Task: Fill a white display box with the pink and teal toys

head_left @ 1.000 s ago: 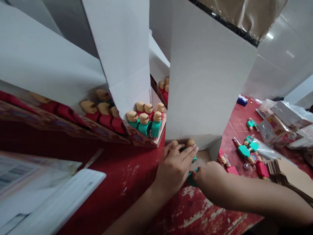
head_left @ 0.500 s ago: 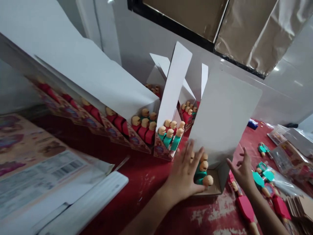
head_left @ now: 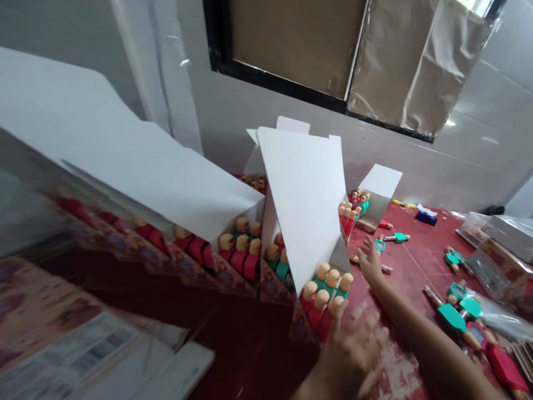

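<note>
An open display box [head_left: 298, 325] with a raised white lid stands at the centre, holding several round-headed wooden-coloured pieces with red and green bodies [head_left: 322, 300]. My left hand [head_left: 352, 347] is at its right front corner, blurred, fingers apart, over the nearest red pieces; whether it touches them is unclear. Farther back and right, my right hand [head_left: 370, 264] is open over the red table [head_left: 410, 261], near a loose green piece [head_left: 380, 246]. Nothing shows in its fingers.
A row of filled boxes [head_left: 235, 272] with white lids runs left. More filled boxes [head_left: 366, 208] stand behind. Loose green and red pieces [head_left: 452, 318] lie right, near plastic-wrapped packs [head_left: 499, 266]. A printed carton [head_left: 104, 339] fills the lower left.
The front box has shifted left against the row and now shows more pieces inside. My left hand has moved right and down; my right hand has moved left and farther back. The view has shifted.
</note>
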A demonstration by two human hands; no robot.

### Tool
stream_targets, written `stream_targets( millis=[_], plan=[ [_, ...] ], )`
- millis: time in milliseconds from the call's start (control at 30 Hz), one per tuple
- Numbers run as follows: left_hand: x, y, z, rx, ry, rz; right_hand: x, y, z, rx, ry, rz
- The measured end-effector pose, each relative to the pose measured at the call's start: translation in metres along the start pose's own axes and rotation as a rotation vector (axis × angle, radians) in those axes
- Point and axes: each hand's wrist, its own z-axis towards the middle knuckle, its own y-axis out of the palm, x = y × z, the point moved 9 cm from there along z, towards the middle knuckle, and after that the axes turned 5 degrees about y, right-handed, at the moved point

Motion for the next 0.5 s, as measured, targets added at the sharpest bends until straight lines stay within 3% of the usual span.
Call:
stream_targets(
  millis=[33, 100, 200, 300, 400, 467, 500],
  plan=[
    [-0.007, 0.014, -0.003, -0.116, -0.017, 0.076, 0.006, -0.005, -0.013, 0.035, 0.014, 0.047],
    [-0.022, 0.033, -0.01, -0.237, -0.046, 0.241, 0.027, -0.016, -0.048, 0.083, 0.104, 0.131],
    [-0.033, 0.046, -0.016, -0.241, -0.036, 0.396, 0.065, -0.025, -0.115, 0.075, 0.316, 0.233],
    [-0.034, 0.051, -0.019, -0.254, -0.098, 0.387, 0.089, -0.038, -0.178, 0.082, 0.466, 0.336],
    [-0.021, 0.042, -0.023, -0.11, -0.238, 0.226, 0.091, -0.055, -0.217, 0.065, 0.541, 0.419],
    [0.002, 0.042, -0.029, -0.008, -0.218, 0.084, 0.073, -0.063, -0.226, -0.071, 0.538, 0.478],
    [0.016, 0.049, -0.034, -0.021, -0.163, 0.043, 0.055, -0.069, -0.226, -0.165, 0.49, 0.494]
  ],
)
